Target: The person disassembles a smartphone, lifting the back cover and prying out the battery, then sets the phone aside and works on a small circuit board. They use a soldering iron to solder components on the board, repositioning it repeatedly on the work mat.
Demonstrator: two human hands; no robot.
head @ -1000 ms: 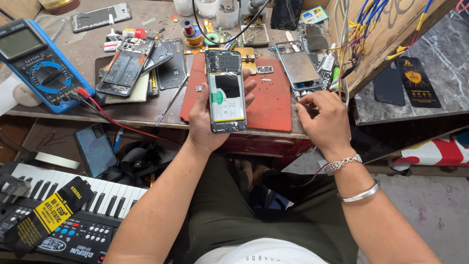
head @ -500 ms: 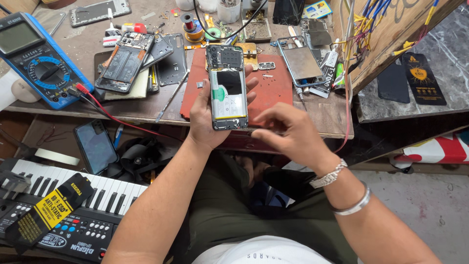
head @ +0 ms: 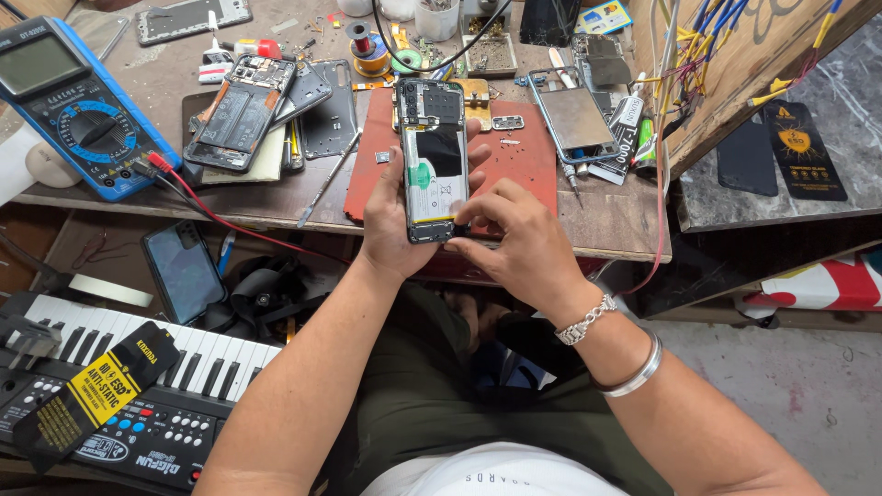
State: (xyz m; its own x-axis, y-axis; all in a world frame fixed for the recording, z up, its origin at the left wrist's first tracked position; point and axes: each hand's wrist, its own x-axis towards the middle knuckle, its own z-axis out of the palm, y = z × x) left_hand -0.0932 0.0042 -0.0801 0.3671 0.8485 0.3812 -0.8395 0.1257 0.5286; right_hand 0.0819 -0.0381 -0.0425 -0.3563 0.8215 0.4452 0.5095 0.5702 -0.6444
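Observation:
My left hand [head: 390,220] holds an opened smartphone [head: 432,156] with its back cover off, battery and circuit board showing, above a red work mat [head: 524,165]. My right hand [head: 514,234] rests against the phone's lower right corner, thumb and fingertips pinched at its bottom edge. Whether something small is between those fingers cannot be told. Both wrists sit over the front edge of the wooden bench [head: 597,230].
A blue multimeter [head: 73,110] with red and black leads lies at the left. Another opened phone [head: 241,115], covers, a metal frame [head: 574,119], a solder spool [head: 370,50] and small parts crowd the bench. A keyboard [head: 119,386] and a dark phone [head: 184,271] sit lower left.
My right hand has come in from the right side of the mat to the phone's lower right corner. The left hand has kept the phone nearly still.

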